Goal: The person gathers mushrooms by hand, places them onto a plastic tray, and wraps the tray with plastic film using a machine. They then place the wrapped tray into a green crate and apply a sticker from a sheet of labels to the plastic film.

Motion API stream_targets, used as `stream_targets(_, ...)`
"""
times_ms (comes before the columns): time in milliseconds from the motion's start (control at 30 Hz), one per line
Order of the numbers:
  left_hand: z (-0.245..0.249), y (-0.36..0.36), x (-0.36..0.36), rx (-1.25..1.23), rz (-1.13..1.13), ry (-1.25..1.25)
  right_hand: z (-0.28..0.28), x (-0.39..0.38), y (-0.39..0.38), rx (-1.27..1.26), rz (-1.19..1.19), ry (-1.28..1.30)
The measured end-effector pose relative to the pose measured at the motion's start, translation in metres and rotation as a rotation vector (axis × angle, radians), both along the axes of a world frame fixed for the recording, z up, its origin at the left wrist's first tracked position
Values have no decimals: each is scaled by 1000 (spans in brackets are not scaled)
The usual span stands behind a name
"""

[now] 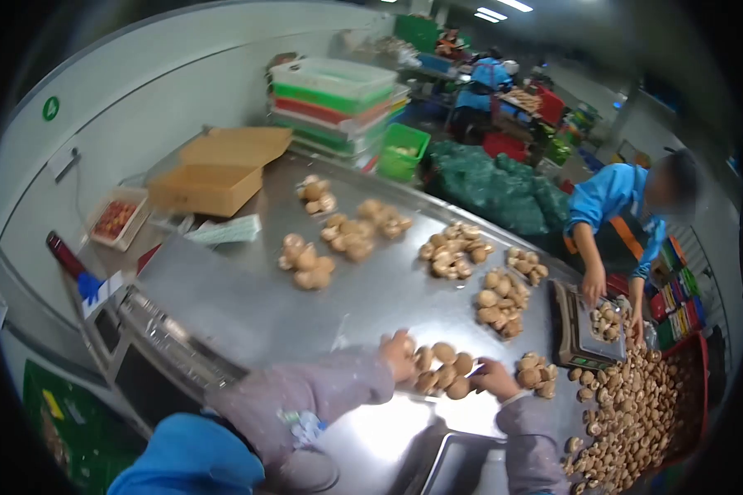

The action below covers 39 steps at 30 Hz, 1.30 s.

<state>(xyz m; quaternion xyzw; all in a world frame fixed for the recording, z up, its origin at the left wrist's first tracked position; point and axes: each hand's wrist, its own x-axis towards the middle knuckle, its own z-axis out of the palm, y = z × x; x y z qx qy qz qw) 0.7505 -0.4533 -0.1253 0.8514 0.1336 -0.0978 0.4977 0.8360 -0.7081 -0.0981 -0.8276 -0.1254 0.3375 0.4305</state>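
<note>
My left hand and my right hand cup either side of a small pile of brown mushrooms on the steel table. Both hands touch the pile, fingers curled round its edges. Grey sleeves cover both forearms. Another little heap of mushrooms lies just right of my right hand. A large loose mound of mushrooms spreads at the table's right end.
Several more mushroom piles dot the table. A co-worker in blue reaches to a tray on a scale. A cardboard box, stacked coloured crates and a green basket stand at the back.
</note>
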Motion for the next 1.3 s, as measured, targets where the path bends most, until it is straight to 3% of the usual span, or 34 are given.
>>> stream_targets(167,107,118,-57,52,-10,-249,113,-49,109,169,42,-62)
stream_targets(233,126,181,-88,132,-32,-342,125,-73,170,162,102,-59)
stream_targets(300,138,243,-117,79,-59,-234,118,-96,227,200,119,5)
stream_targets(400,116,315,-147,123,-88,-197,80,-130,302,250,61,133)
stream_targets(500,82,354,-158,200,-117,-216,38,-150,343,199,26,49)
stream_targets(600,58,365,-164,211,-111,-195,42,-156,349,106,8,1)
stream_targets(667,52,366,-165,31,-111,-163,63,-162,330,53,-71,113)
stream_targets(700,82,370,-183,62,-80,-60,70,-165,310,-160,119,-228)
stream_targets(767,82,414,-216,380,-254,-427,105,-191,267,-283,457,-662)
stream_targets(833,109,450,-261,828,-655,-490,117,-223,237,-253,612,-814)
stream_targets(867,116,447,-269,826,-650,-486,117,-241,244,-281,668,-1024)
stream_targets(967,110,428,-289,1018,-764,-531,90,-255,270,-210,659,-1005)
stream_targets(1033,85,420,-277,945,-710,-535,57,-254,275,-32,434,-922)
stream_targets(1067,83,418,-279,938,-715,-530,48,-254,271,-34,432,-913)
stream_targets(1133,85,413,-286,760,-551,-309,36,-255,255,61,177,-511)
stream_targets(1167,99,417,-296,767,-611,-285,49,-264,246,180,45,-193)
stream_targets(1200,113,422,-304,768,-608,-283,61,-270,237,276,19,-73)
stream_targets(1267,142,431,-317,-188,-257,329,102,-273,230,404,-48,46)
stream_targets(1300,168,437,-319,-321,-237,173,123,-271,229,548,-178,92)
